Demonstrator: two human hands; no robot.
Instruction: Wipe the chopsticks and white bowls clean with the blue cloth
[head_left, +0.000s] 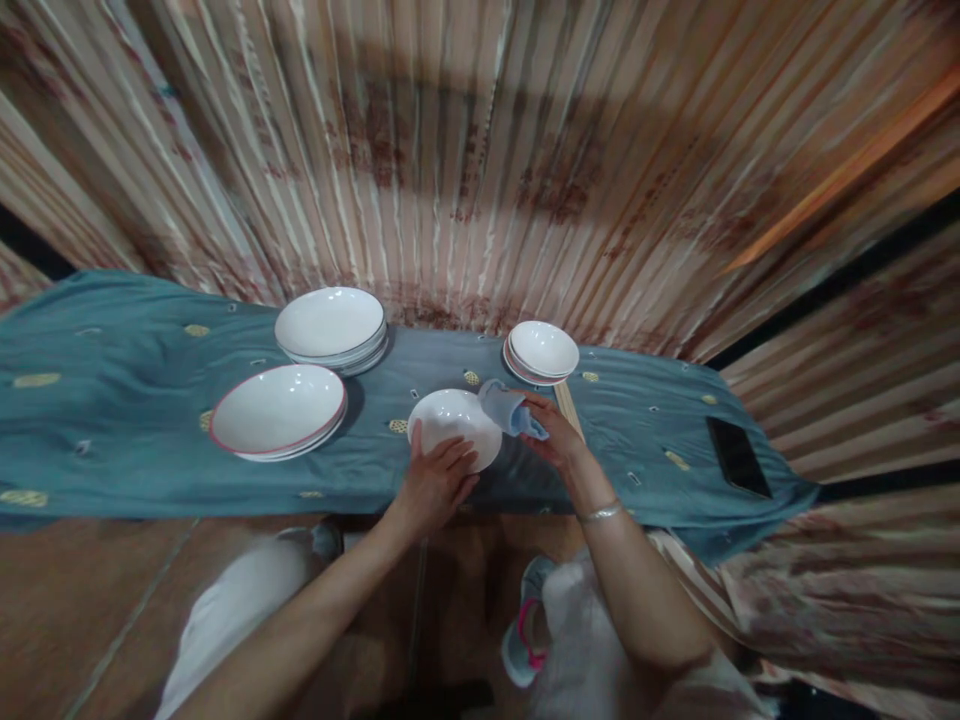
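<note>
A small white bowl (448,412) is at the front middle of the table. My left hand (439,475) grips its near side, the thumb at the left rim and the fingers over the front of it. In my right hand (553,428) is a light blue cloth (506,408), pinched between the fingers and touching the bowl's right rim. Part of the bowl's near edge is hidden by my left fingers.
Left are a stack of red-rimmed bowls (277,408) and a stack of dark-rimmed plates (330,322). Small bowls (544,348) are stacked back right, beside wooden chopsticks (569,408). A black phone (738,457) lies far right on the teal tablecloth (630,420). Curtains (450,180) hang behind.
</note>
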